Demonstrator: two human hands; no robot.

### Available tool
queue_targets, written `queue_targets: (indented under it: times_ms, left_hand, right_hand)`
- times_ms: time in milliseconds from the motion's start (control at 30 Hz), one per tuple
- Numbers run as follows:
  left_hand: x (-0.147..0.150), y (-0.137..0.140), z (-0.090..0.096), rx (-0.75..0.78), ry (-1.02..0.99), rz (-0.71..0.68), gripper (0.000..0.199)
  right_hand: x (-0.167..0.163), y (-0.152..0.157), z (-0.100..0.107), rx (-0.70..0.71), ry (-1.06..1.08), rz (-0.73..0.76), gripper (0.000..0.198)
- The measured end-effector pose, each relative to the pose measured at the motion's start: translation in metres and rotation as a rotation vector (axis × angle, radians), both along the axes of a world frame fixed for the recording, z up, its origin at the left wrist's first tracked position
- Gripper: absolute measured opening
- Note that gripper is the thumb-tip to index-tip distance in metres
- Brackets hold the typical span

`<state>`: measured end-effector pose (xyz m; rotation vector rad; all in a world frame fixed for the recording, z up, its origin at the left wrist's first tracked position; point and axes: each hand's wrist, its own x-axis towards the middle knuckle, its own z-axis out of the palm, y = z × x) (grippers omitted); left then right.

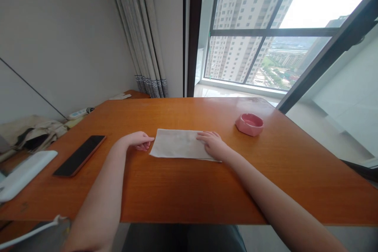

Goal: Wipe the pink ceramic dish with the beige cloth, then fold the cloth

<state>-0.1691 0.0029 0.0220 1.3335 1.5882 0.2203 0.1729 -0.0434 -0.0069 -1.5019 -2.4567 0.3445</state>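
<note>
A folded white cloth (180,144) lies flat on the brown wooden table (177,193), its layers slightly offset along the near right edge. My left hand (139,140) is closed at the cloth's left edge, with thumb and forefinger tips together against that edge and the other fingers curled under. Over the right end of the cloth, my right hand (215,145) rests palm down, its fingers stretched out flat on the fabric. The far right corner and part of the right edge are hidden beneath it.
A pink faceted bowl (249,125) stands to the right, beyond my right hand. On the left lie a black phone (80,156) and a long white object (28,174). A power strip (78,113) and crumpled fabric (44,132) sit at the left edge. Behind are a curtain and window.
</note>
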Motion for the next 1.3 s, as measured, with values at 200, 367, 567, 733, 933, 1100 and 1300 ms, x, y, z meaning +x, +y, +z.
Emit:
queue_targets:
  times_ms: [200,367,567,733,933,1100,1300]
  left_hand:
    - [0.034,0.001,-0.011,0.568,0.033,-0.113,0.054]
    - [0.043,0.001,-0.011,0.596,0.038,-0.229,0.036]
    - [0.045,0.008,-0.02,0.683,0.052,-0.002,0.035]
    - [0.044,0.01,-0.032,0.727,0.1,0.017,0.029]
    - [0.039,0.007,-0.027,0.596,0.235,0.052,0.055]
    - [0.047,-0.019,-0.011,0.461,0.144,-0.164,0.092]
    - [0.041,-0.03,-0.003,0.377,0.102,-0.168,0.101]
  right_hand:
    - [0.0,0.002,-0.006,0.056,0.074,-0.073,0.043]
    - [-0.002,-0.001,-0.01,0.034,0.053,-0.09,0.044]
    - [0.0,-0.001,-0.01,0.036,0.068,-0.092,0.048]
    - [-0.001,-0.001,-0.009,0.032,0.065,-0.095,0.048]
    - [-0.002,-0.003,-0.009,0.099,0.029,-0.168,0.054]
    - [-0.005,-0.003,-0.019,0.031,-0.092,-0.246,0.062]
    - [-0.003,0.0,-0.017,0.008,-0.103,-0.296,0.065]
